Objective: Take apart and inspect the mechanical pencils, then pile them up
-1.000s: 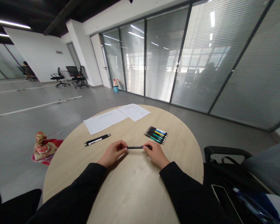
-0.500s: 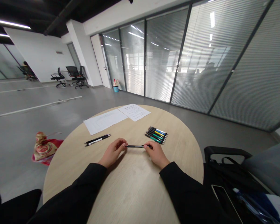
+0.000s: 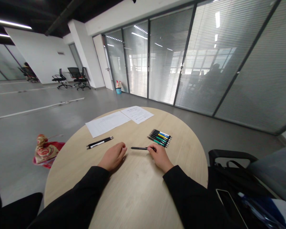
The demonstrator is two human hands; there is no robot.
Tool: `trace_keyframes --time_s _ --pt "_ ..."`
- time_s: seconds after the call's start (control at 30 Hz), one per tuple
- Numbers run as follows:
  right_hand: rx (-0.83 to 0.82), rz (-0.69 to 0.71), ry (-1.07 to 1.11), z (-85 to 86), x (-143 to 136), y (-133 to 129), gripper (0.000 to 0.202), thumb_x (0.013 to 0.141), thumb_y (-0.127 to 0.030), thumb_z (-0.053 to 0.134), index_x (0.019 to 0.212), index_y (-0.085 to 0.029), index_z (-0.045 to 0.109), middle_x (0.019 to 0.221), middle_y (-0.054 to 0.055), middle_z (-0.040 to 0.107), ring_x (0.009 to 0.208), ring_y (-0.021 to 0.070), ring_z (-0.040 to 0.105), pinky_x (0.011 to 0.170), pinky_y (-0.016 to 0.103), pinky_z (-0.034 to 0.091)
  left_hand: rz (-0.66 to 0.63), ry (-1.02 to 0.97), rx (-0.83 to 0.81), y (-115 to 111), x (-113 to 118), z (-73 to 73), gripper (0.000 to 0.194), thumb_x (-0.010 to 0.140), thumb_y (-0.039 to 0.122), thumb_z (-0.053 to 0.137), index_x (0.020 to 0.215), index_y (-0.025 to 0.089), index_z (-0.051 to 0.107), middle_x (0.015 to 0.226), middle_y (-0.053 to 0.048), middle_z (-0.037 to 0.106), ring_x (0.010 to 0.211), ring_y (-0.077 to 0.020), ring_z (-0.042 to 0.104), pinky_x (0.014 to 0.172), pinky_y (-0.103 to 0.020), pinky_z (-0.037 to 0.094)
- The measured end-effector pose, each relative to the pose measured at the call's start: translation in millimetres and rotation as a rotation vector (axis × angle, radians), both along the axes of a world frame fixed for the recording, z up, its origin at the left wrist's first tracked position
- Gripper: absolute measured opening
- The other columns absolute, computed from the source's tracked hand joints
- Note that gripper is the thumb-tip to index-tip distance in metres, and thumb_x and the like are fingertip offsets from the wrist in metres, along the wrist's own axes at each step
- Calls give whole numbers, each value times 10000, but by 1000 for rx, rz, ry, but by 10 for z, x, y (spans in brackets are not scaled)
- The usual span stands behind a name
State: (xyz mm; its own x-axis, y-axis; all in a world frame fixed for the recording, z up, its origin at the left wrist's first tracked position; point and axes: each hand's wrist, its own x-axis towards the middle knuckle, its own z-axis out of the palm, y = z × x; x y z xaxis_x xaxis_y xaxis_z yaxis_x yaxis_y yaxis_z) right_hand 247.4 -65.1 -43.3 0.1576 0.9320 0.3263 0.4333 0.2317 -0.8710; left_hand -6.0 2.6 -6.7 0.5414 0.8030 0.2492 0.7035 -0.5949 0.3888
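A black pen (image 3: pixel 139 148) lies level in front of me, its right end pinched in my right hand (image 3: pixel 159 156). Its pointed left end is free, a small gap away from my left hand (image 3: pixel 113 156). The left fingers are curled together; whether anything small is inside them is hidden. Just beyond my right hand, several pens (image 3: pixel 159 137) with black, white, blue, yellow and green parts lie side by side. Left of my left hand are two more pens (image 3: pixel 99 142), black and black-and-white, close together on the round wooden table (image 3: pixel 138 190).
Two printed paper sheets (image 3: pixel 107 123) lie at the table's far side. A chair (image 3: pixel 231 156) on the right bears a bag and a phone (image 3: pixel 230 205). A red and gold bag (image 3: pixel 46 151) is on the floor at left, with a black chair (image 3: pixel 21 208) nearer.
My left hand has let go of the pen's left end and moved slightly left, its fingers curling in. The pen remains in my right hand, which has hardly moved.
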Motion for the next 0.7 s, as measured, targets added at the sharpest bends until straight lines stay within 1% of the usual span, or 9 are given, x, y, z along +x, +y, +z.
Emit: trace_keyframes --time_s 0.07,0.13,0.23,0.33,0.4,0.5,0.6,0.7 --pt "4 -13 6 1 6 2 204 887 -299 570 837 -175 724 783 32 707 726 174 609 713 277 456 7 76 6 -46 30 10 285 949 472 460 888 215 567 795 -72 655 720 -246 609 669 -321 398" --pt "9 -24 13 2 11 4 207 884 -305 568 842 -174 723 793 36 710 731 176 609 720 283 460 2 164 7 -72 65 -13 261 923 470 511 858 221 554 762 -73 662 687 -245 618 642 -308 385" --pt "8 -30 15 5 14 5 212 881 -311 566 842 -173 723 788 38 709 720 177 602 712 286 462 51 255 12 -56 90 -90 215 938 414 489 860 224 549 738 -84 673 658 -251 633 628 -304 381" --pt "6 -28 11 11 12 2 210 883 -306 562 841 -176 722 770 32 702 707 175 599 707 284 459 44 289 31 -8 74 -155 233 966 409 451 865 225 553 738 -93 676 645 -256 633 613 -306 365" --pt "8 -28 12 17 10 -2 208 884 -300 559 839 -176 720 758 29 694 700 173 596 705 281 455 21 297 45 15 57 -166 247 978 405 437 854 224 552 751 -94 674 649 -254 627 606 -306 351" --pt "8 -34 10 26 8 -7 206 883 -298 560 830 -174 716 743 27 685 696 174 591 702 281 447 -4 280 68 25 46 -143 276 984 414 432 818 223 542 767 -85 661 678 -246 618 616 -306 348" --pt "4 -46 13 32 6 -10 205 881 -303 560 831 -176 713 738 26 678 694 175 585 695 281 437 -26 204 88 24 48 -101 349 999 436 387 761 220 523 772 -85 641 718 -246 609 658 -317 375" --pt "-2 -45 23 36 4 -13 204 881 -306 561 832 -176 710 734 23 673 686 173 579 691 280 432 -10 127 89 28 46 -64 423 1018 449 321 706 220 492 748 -88 625 718 -245 598 690 -330 392"
